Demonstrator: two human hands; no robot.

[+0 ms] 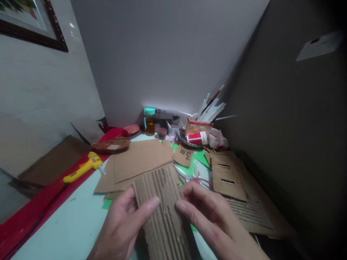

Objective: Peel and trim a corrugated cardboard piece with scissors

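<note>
Corrugated cardboard [165, 216] — left hand [120, 222] gripping its edge, right hand [214, 215] — grip unclear — crowding scissors [186, 175]

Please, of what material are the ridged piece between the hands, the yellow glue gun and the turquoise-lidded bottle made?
Ridged piece: matte brown cardboard; its corrugations lie bare.
Yellow glue gun: probably smooth, hard plastic, by its even colour.
Bottle: clear plastic or glass; amber liquid seems visible inside.

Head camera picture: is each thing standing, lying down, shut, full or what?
Ridged cardboard: in the left hand, right hand at its edge
Yellow glue gun: lying down
Bottle: upright, lid on
Red-and-white cups: lying sideways
Box: full of strips
Slotted cardboard: lying down
Scissors: can't tell if open
</note>
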